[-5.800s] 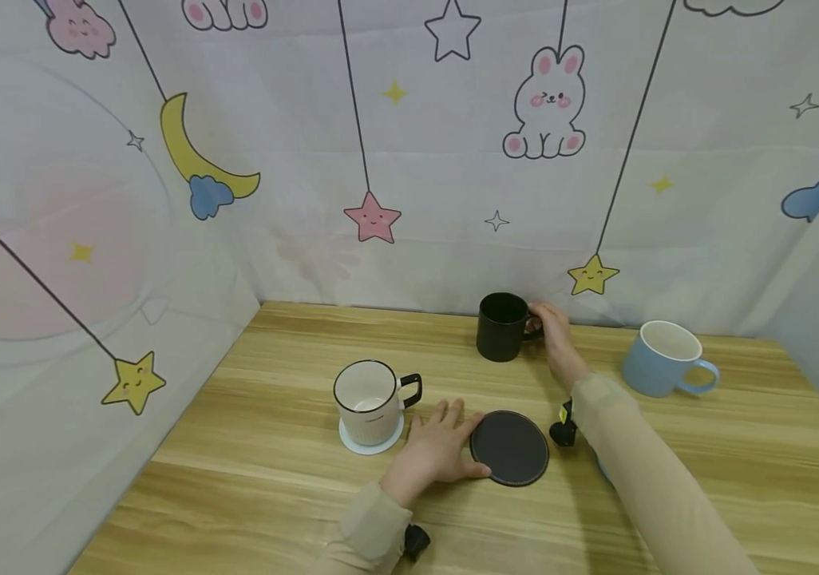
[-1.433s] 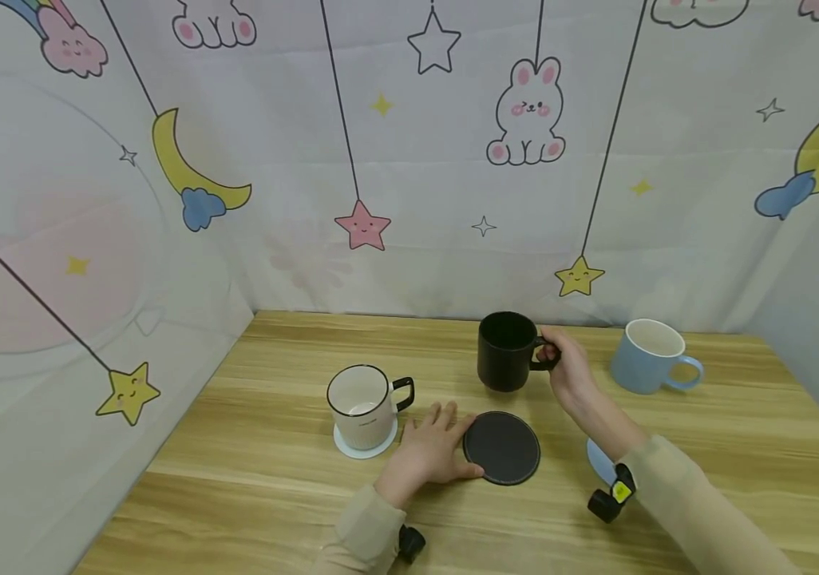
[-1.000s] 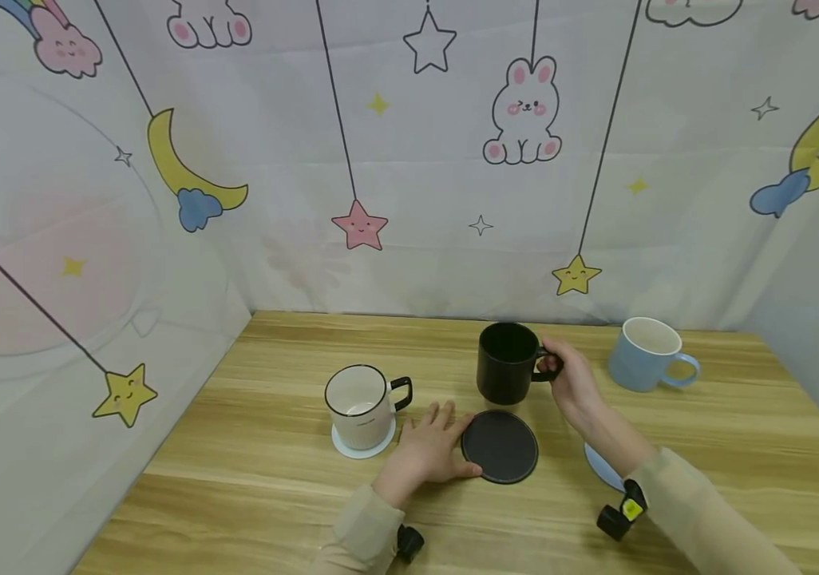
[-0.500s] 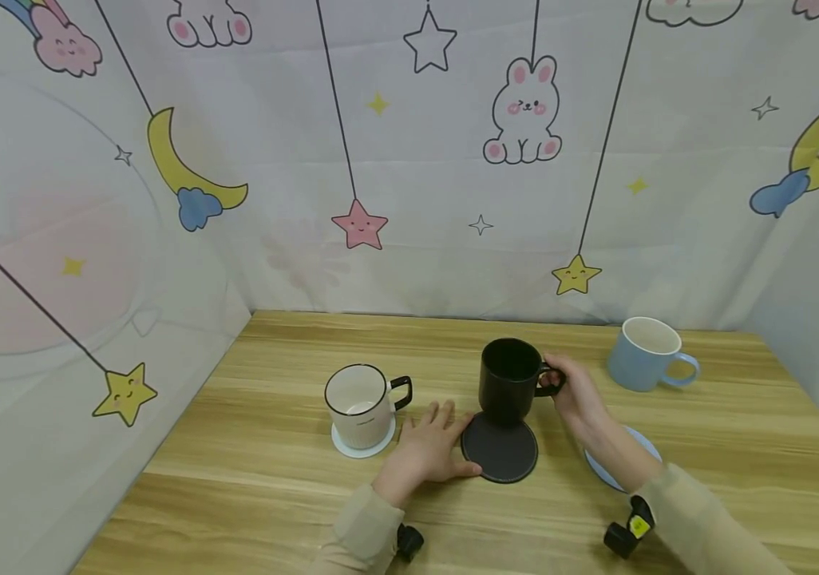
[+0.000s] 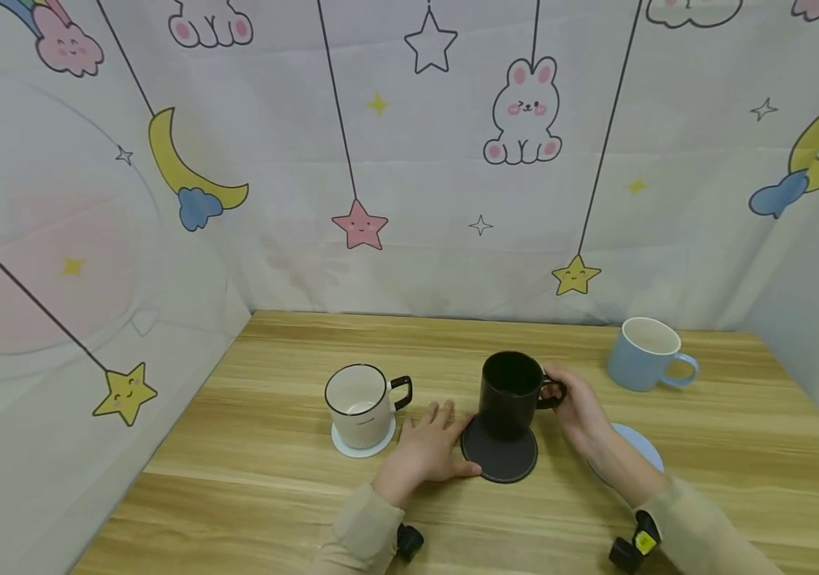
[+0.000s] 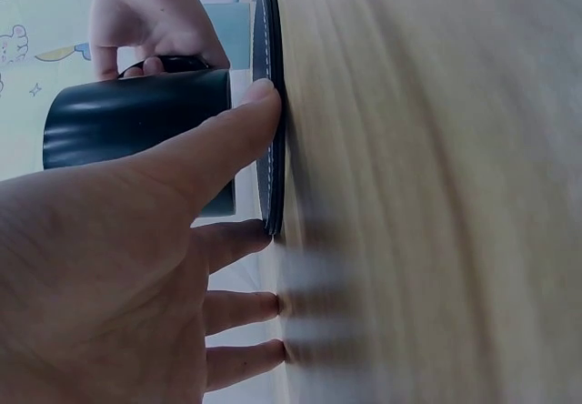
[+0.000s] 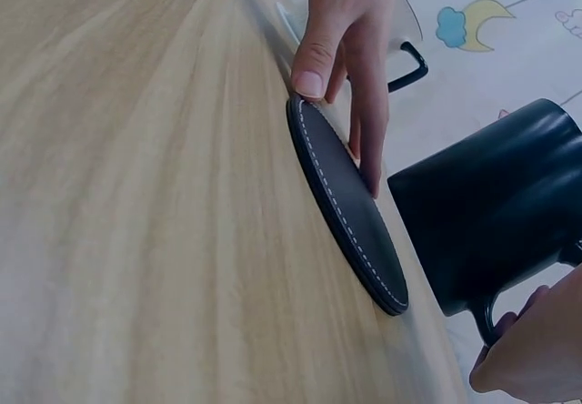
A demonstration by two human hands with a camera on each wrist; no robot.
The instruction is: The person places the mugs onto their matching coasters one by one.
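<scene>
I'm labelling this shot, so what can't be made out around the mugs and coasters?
Head view: the right-side coaster, partly hidden by the right forearm.
Head view: lettering on the white mug, too small to read.
Left wrist view: the handle of the black mug, partly covered by the right hand.
Right wrist view: part of the white mug, hidden behind the left hand.

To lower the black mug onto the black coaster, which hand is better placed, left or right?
Probably the right hand: it holds the black mug by its handle, over the black coaster, with a gap between. The left hand touches the coaster's edge, seemingly better suited to steadying it.
</scene>
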